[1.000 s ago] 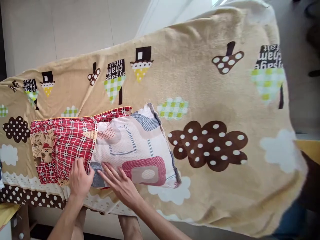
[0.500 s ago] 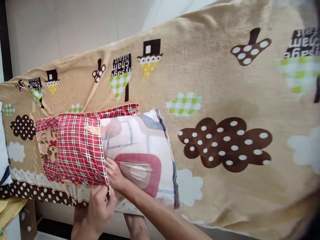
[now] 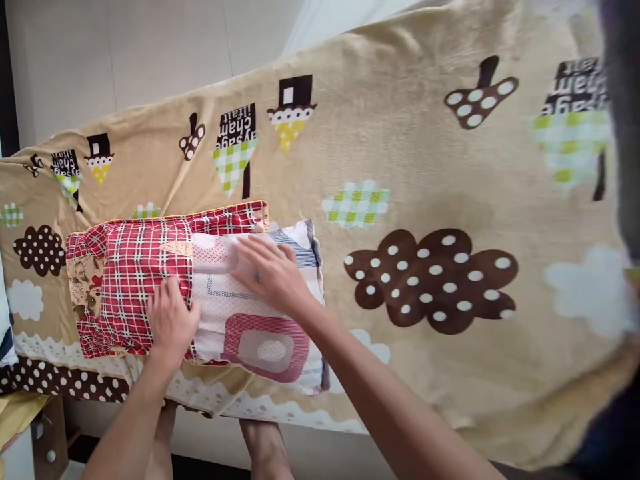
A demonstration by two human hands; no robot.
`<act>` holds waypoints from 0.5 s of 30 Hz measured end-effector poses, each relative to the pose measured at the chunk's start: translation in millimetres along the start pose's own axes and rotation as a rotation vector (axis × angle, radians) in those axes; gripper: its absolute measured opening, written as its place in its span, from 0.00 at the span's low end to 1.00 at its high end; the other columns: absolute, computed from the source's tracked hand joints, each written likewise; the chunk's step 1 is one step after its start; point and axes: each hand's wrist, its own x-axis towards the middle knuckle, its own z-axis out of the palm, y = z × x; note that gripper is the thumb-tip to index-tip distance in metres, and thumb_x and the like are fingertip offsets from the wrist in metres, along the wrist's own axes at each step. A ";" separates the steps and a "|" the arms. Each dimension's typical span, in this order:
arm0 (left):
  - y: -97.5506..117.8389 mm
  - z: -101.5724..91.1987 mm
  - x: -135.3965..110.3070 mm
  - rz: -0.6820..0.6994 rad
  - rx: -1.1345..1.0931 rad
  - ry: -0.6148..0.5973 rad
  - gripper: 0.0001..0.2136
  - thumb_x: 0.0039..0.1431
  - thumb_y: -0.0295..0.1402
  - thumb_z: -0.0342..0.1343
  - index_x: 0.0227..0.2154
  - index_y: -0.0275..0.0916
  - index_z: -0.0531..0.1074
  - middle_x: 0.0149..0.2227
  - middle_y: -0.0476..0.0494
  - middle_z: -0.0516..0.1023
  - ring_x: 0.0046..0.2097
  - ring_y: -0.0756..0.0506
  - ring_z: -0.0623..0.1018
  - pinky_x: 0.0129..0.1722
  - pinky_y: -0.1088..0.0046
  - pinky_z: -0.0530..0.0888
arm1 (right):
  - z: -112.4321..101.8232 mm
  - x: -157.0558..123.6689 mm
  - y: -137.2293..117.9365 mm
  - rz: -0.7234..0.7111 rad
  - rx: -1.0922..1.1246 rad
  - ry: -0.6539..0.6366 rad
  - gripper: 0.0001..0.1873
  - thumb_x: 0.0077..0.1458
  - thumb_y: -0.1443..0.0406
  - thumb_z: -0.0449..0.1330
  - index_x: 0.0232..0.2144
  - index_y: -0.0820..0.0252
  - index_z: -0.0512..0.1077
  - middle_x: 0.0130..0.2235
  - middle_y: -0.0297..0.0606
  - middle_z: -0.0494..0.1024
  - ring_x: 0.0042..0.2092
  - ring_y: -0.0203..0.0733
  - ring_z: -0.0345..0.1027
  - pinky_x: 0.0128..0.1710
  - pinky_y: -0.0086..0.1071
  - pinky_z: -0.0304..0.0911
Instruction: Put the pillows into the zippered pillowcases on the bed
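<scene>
A person's left hand (image 3: 173, 320) lies flat and open on the mouth of a red plaid pillowcase (image 3: 135, 280). The right hand (image 3: 267, 273), fingers spread and gripping nothing, rests on the patterned pillow (image 3: 260, 333), half sheathed by the tan blanket's (image 3: 425, 167) front-left edge. The casing looks half done; going further calls for pinching that mouth.
</scene>
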 end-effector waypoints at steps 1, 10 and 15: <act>8.7 -4.8 21.6 0.008 0.061 -0.026 0.15 0.57 0.30 0.52 0.48 0.37 0.66 0.44 0.37 0.77 0.46 0.39 0.77 0.44 0.62 0.72 | 0.2 18.3 7.7 0.089 -0.040 -0.045 0.30 0.60 0.53 0.57 0.60 0.60 0.64 0.60 0.48 0.68 0.63 0.56 0.58 0.59 0.54 0.50; 31.5 -11.5 121.6 0.042 0.151 -0.243 0.14 0.66 0.32 0.42 0.43 0.35 0.72 0.41 0.32 0.79 0.45 0.36 0.79 0.42 0.63 0.70 | 32.7 58.2 -27.7 0.141 -0.137 -0.354 0.07 0.55 0.65 0.59 0.32 0.61 0.77 0.34 0.44 0.81 0.38 0.47 0.73 0.46 0.41 0.54; 51.5 -23.1 100.9 0.197 0.010 -0.194 0.17 0.69 0.37 0.40 0.39 0.37 0.74 0.36 0.38 0.79 0.40 0.42 0.78 0.38 0.71 0.67 | 55.5 60.3 -51.5 -0.211 -0.135 -0.221 0.09 0.56 0.70 0.56 0.33 0.64 0.77 0.37 0.46 0.80 0.43 0.49 0.69 0.47 0.41 0.53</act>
